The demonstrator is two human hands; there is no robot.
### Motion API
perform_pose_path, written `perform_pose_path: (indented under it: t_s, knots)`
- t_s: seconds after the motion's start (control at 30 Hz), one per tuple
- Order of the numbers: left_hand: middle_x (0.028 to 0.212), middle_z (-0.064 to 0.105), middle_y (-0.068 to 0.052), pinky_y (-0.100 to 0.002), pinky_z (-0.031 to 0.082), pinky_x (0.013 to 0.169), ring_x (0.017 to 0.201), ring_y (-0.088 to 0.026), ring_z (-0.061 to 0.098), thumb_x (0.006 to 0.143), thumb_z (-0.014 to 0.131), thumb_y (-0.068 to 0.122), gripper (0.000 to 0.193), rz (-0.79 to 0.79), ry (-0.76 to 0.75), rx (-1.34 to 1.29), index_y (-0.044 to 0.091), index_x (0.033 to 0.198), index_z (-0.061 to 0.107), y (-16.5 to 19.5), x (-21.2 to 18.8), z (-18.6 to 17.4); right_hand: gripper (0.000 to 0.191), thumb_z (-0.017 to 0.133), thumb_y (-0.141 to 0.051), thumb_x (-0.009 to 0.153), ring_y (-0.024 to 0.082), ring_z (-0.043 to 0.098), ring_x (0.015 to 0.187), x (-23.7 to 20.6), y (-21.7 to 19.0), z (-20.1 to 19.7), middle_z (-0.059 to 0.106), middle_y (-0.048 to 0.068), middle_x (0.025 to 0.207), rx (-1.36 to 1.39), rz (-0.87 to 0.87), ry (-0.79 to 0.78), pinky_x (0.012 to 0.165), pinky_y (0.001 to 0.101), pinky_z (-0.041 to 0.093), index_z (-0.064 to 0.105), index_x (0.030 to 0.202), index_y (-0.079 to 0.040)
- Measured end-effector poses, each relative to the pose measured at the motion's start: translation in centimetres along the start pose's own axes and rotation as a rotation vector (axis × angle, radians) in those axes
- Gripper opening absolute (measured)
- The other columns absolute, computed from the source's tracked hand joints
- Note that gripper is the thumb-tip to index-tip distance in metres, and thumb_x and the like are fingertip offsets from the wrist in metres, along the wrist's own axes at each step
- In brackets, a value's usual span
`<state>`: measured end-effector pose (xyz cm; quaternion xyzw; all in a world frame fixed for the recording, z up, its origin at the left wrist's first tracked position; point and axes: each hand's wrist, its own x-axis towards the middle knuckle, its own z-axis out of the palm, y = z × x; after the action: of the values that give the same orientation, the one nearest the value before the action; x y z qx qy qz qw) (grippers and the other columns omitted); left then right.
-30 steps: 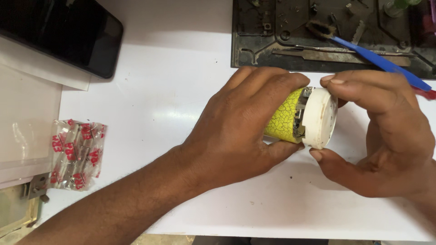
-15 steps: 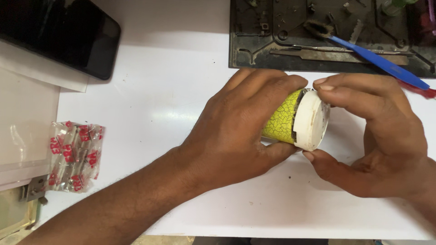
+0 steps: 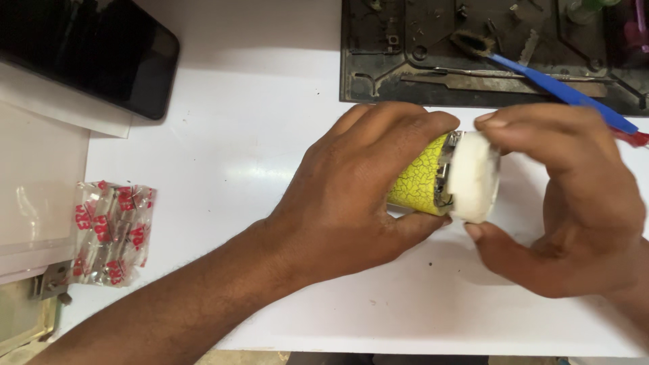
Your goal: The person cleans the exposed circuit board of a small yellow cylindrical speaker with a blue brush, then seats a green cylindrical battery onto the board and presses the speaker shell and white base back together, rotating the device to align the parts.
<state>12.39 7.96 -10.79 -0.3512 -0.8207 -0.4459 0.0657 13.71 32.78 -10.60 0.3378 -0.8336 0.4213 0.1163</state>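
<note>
Clamped around a yellow crackle-patterned cylinder (image 3: pixel 422 179), the left hand (image 3: pixel 358 196) holds it lying sideways above the white tabletop (image 3: pixel 257 135) near its far right edge, long axis left to right. Right hand (image 3: pixel 568 196) pinches the white end cap (image 3: pixel 473 177), thumb beneath. Against half a second ago, the cap looks tilted further and blurred.

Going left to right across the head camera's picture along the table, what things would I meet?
Clear packet with red print → left hand → yellow crackle-patterned cylinder → its white end cap → right hand.
</note>
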Motion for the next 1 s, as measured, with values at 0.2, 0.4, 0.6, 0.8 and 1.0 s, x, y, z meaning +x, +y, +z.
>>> perform_pose_path:
  t_s: [0.2, 0.4, 0.6, 0.8, 1.0]
  knots:
    - [0.133, 0.059, -0.012, -0.041, 0.057, 0.102, 0.124, -0.026, 0.063, 0.081, 0.091, 0.026, 0.077, -0.035, -0.008, -0.034, 0.005, 0.144, 0.052, 0.03, -0.15, -0.03, 0.077, 0.080, 0.002, 0.068, 0.027, 0.054, 0.127, 0.00, 0.45, 0.04, 0.046, 0.020, 0.134, 0.020, -0.034, 0.015, 0.101, 0.0368, 0.053, 0.044, 0.136, 0.007]
    - [0.131, 0.059, -0.012, -0.042, 0.057, 0.101, 0.124, -0.026, 0.063, 0.082, 0.088, 0.023, 0.073, -0.019, -0.011, -0.015, 0.006, 0.144, 0.053, 0.01, -0.27, 0.05, 0.077, 0.083, -0.001, 0.067, 0.028, 0.056, 0.128, 0.15, 0.07, 0.26, 0.048, 0.020, 0.134, 0.010, -0.038, -0.028, 0.104, 0.0371, 0.055, 0.046, 0.135, 0.005]
    - [0.130, 0.059, -0.012, -0.042, 0.057, 0.100, 0.123, -0.026, 0.063, 0.082, 0.088, 0.023, 0.073, -0.020, -0.016, -0.023, 0.006, 0.144, 0.053, 0.00, -0.19, 0.11, 0.074, 0.083, -0.003, 0.068, 0.026, 0.057, 0.125, 0.28, -0.11, 0.35, 0.051, 0.020, 0.132, -0.004, -0.029, -0.021, 0.104, 0.0360, 0.055, 0.049, 0.134, 0.005]
    - [0.129, 0.059, -0.012, -0.041, 0.057, 0.100, 0.123, -0.025, 0.063, 0.082, 0.088, 0.025, 0.073, -0.023, -0.015, -0.024, 0.006, 0.143, 0.053, -0.03, -0.13, 0.17, 0.074, 0.082, -0.002, 0.069, 0.027, 0.056, 0.128, 0.31, -0.10, 0.31, 0.050, 0.020, 0.133, 0.015, -0.013, -0.031, 0.108, 0.0373, 0.054, 0.048, 0.135, 0.005]
    - [0.127, 0.058, -0.011, -0.041, 0.057, 0.099, 0.121, -0.025, 0.062, 0.080, 0.089, 0.025, 0.073, -0.023, 0.007, 0.004, 0.007, 0.142, 0.054, 0.05, -0.10, 0.13, 0.076, 0.082, 0.000, 0.070, 0.027, 0.055, 0.131, 0.39, -0.08, 0.40, 0.049, 0.018, 0.135, 0.018, -0.005, -0.052, 0.114, 0.0396, 0.052, 0.046, 0.137, 0.003]
